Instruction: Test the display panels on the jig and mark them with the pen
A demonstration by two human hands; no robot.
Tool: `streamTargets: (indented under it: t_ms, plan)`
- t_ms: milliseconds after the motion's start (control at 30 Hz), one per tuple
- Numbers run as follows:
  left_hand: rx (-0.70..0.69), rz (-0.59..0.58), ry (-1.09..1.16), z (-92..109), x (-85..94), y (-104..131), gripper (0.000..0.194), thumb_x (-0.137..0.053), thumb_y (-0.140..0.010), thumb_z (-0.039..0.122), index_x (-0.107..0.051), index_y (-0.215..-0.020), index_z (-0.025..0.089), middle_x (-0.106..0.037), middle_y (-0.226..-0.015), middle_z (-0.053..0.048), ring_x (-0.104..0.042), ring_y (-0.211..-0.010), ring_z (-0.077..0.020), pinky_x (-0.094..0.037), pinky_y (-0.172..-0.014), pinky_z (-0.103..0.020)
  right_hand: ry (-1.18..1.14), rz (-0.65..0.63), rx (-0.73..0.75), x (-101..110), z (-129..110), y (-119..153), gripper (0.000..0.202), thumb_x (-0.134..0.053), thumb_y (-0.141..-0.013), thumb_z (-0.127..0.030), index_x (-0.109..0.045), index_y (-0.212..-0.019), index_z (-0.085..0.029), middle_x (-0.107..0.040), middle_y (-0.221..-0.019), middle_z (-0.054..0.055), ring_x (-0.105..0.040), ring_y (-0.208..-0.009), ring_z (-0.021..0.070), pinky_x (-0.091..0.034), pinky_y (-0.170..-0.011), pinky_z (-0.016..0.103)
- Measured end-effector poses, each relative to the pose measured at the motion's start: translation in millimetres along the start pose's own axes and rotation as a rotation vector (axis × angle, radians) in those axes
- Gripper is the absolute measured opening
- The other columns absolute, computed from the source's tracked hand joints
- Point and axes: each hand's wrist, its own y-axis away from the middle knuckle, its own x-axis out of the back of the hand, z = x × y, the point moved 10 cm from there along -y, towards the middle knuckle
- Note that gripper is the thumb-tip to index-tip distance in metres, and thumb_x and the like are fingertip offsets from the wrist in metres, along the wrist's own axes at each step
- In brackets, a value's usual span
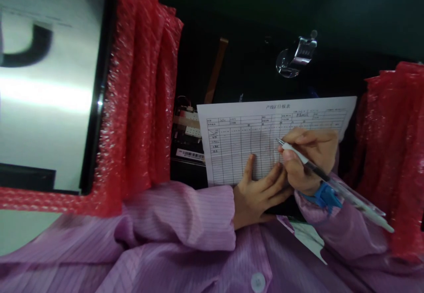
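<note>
White paper [233,152] lies under the splayed left hand [260,196], the right grip [308,158] clamped on a slanted pen [346,194]

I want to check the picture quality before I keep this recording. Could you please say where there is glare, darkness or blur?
Head view: a bright glare band crosses the panel; glints speckle the red bubble wrap; the dark surface loses detail in shadow; the form is evenly lit, but its small print looks soft.
</note>
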Motion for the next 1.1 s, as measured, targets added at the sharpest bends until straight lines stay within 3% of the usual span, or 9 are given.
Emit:
streamTargets:
  t_ms: [133, 300, 400, 533, 633, 700, 900, 1100]
  plan:
    - [0.001, -0.007, 0.006, 1.2, -4.1, 0.9, 0.080, -0.055, -0.088, 0.071, -0.040, -0.153, 0.027, -0.037, -0.161, -0.012, -0.008, -0.154, -0.0371, -0.022, -0.111, -0.081, 0.064, 0.129, 0.156, 6.8, -23.0, -2.0, 0.014, -0.061, -0.095, -0.032, -0.047, -0.094, -0.029, -0.054, -0.071, -0.002, -0.052, -0.056, 0.0144, -0.043, -0.050, 0.032]
    - [-0.005, -0.001, 0.032, 1.9, -5.9, 1.4, 0.080, -0.058, -0.087, 0.070, -0.042, -0.153, 0.027, -0.038, -0.161, -0.009, -0.002, -0.155, -0.0388, -0.022, -0.110, -0.083, 0.040, 0.089, 0.056, 2.1, -8.8, 2.6, 0.015, -0.063, -0.091, -0.018, -0.050, -0.091, -0.025, -0.059, -0.073, -0.005, -0.057, -0.058, 0.0109, -0.045, -0.051, 0.028]
    - [0.003, -0.021, 0.040, 1.1, -6.8, 0.6, 0.082, -0.057, -0.087, 0.069, -0.037, -0.155, 0.026, -0.036, -0.163, -0.008, 0.000, -0.156, -0.0388, -0.030, -0.109, -0.081, 0.099, 0.070, 0.001, -0.3, -3.7, 2.4, 0.015, -0.066, -0.090, -0.021, -0.052, -0.084, -0.023, -0.060, -0.071, -0.005, -0.057, -0.057, 0.0108, -0.045, -0.051, 0.028]
    - [0.006, -0.009, 0.016, 2.9, -1.7, 0.4, 0.076, -0.051, -0.094, 0.065, -0.036, -0.155, 0.022, -0.039, -0.161, -0.012, -0.018, -0.154, -0.0385, -0.038, -0.108, -0.075, 0.112, 0.076, -0.106, -2.8, 2.4, -7.4, 0.021, -0.063, -0.092, -0.025, -0.050, -0.076, -0.022, -0.057, -0.062, -0.005, -0.051, -0.050, 0.0085, -0.041, -0.046, 0.025]
    - [-0.023, 0.082, -0.060, 12.1, 10.1, 4.2, 0.055, -0.051, -0.101, 0.042, -0.047, -0.149, 0.015, -0.051, -0.153, -0.016, -0.041, -0.145, -0.0351, -0.046, -0.109, -0.062, 0.036, 0.111, -0.178, -2.1, 9.3, -14.8, 0.022, -0.060, -0.092, -0.024, -0.048, -0.073, -0.022, -0.056, -0.058, -0.006, -0.048, -0.046, 0.0075, -0.039, -0.043, 0.023]
    - [-0.055, 0.129, -0.102, 21.7, 15.2, 9.4, 0.045, -0.050, -0.101, 0.028, -0.053, -0.144, 0.012, -0.056, -0.148, -0.015, -0.048, -0.140, -0.0308, -0.049, -0.108, -0.053, -0.025, 0.133, -0.199, -0.9, 13.4, -17.3, 0.022, -0.060, -0.091, -0.025, -0.047, -0.073, -0.022, -0.055, -0.057, -0.006, -0.047, -0.044, 0.0071, -0.038, -0.041, 0.022]
    - [-0.111, 0.180, -0.066, 44.7, 15.0, 28.3, 0.037, -0.051, -0.101, 0.024, -0.061, -0.136, 0.015, -0.062, -0.143, -0.008, -0.052, -0.137, -0.0255, -0.050, -0.111, -0.045, -0.098, 0.125, -0.227, -0.8, 20.7, -18.6, 0.025, -0.061, -0.093, -0.031, -0.046, -0.075, -0.023, -0.055, -0.056, -0.007, -0.046, -0.043, 0.0063, -0.037, -0.038, 0.021]
    - [-0.169, 0.110, -0.051, 56.1, 3.1, 36.0, 0.042, -0.051, -0.102, 0.026, -0.055, -0.142, 0.017, -0.056, -0.149, -0.010, -0.049, -0.140, -0.0259, -0.046, -0.115, -0.046, -0.101, 0.109, -0.232, -3.1, 21.3, -20.7, 0.030, -0.063, -0.092, -0.040, -0.044, -0.075, -0.024, -0.054, -0.056, -0.008, -0.045, -0.043, 0.0066, -0.039, -0.039, 0.022]
